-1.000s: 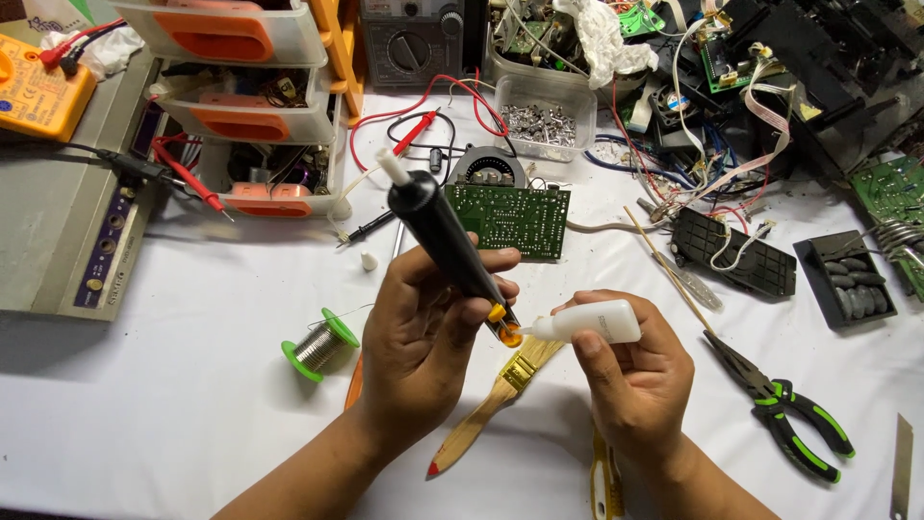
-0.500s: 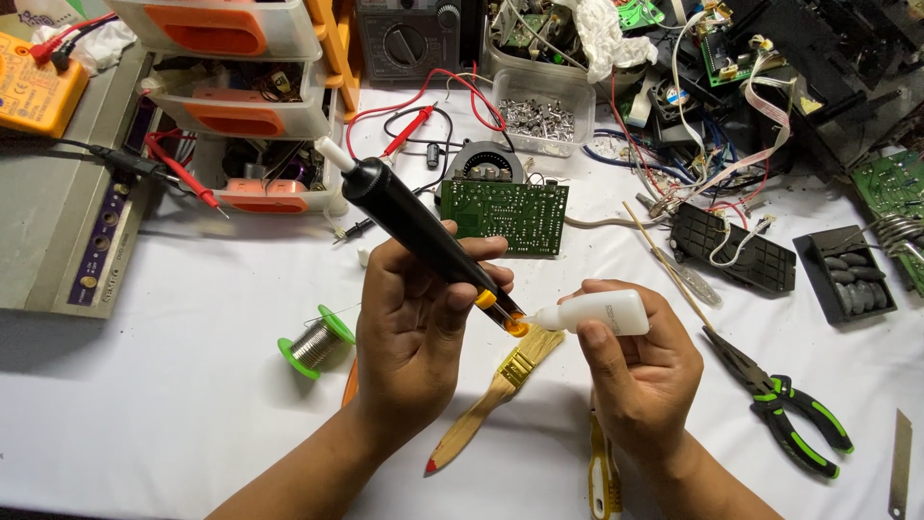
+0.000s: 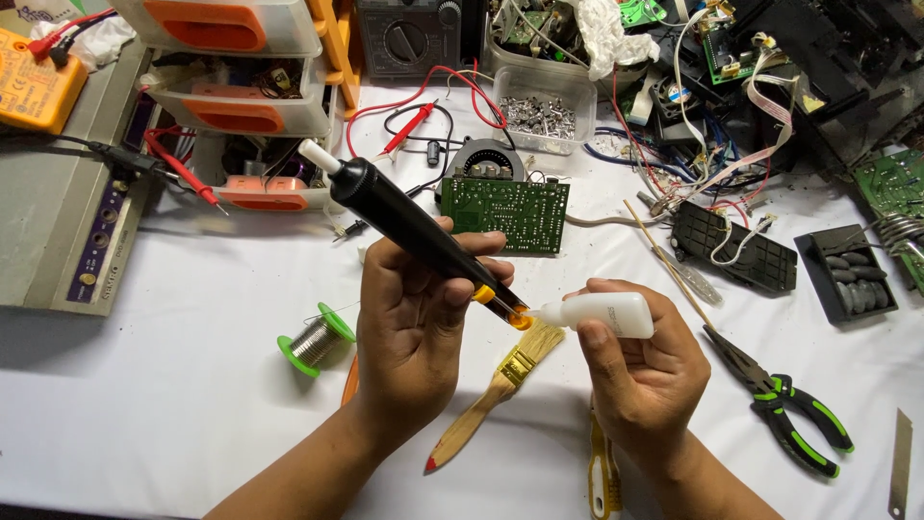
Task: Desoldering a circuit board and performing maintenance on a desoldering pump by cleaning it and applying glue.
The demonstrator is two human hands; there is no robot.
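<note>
Above the white counter (image 3: 144, 404), the left hand (image 3: 419, 327) gripped the black desoldering pump (image 3: 414, 236) tilted, orange tip down, so that the small white squeeze bottle (image 3: 602, 315), clasped in the right hand (image 3: 645, 371), met that tip nozzle-first, over a wooden-handled brush (image 3: 491, 395).

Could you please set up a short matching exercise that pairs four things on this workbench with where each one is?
Things:
1. black desoldering pump
2. white squeeze bottle
3. paintbrush
4. solder spool

Places:
a. lying on the white cloth under the two hands
b. held in the right hand
c. on the cloth beside the left wrist
d. held in the left hand

Pairs: 1-d, 2-b, 3-a, 4-c
</note>
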